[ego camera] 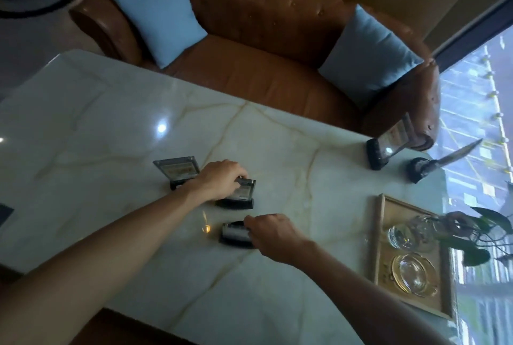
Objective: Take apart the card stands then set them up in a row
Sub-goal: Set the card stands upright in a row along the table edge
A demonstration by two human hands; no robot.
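Three card stands with black bases sit close together at the middle of the marble table [111,128]. The far-left stand [177,171] holds its clear card panel upright. My left hand [219,179] grips the top of the middle stand [241,197]. My right hand [273,229] holds the near stand [236,235] by its right side; its panel is mostly hidden. Two more stands are at the far right: one [387,146] with a tilted panel, and one [422,168] with a panel leaning far to the right.
A wooden tray [381,236] at the right edge carries a glass ashtray [413,272] and a glass vase with a leafy plant [469,236]. A brown leather sofa [263,67] with two blue cushions stands beyond the table. A window is on the right.
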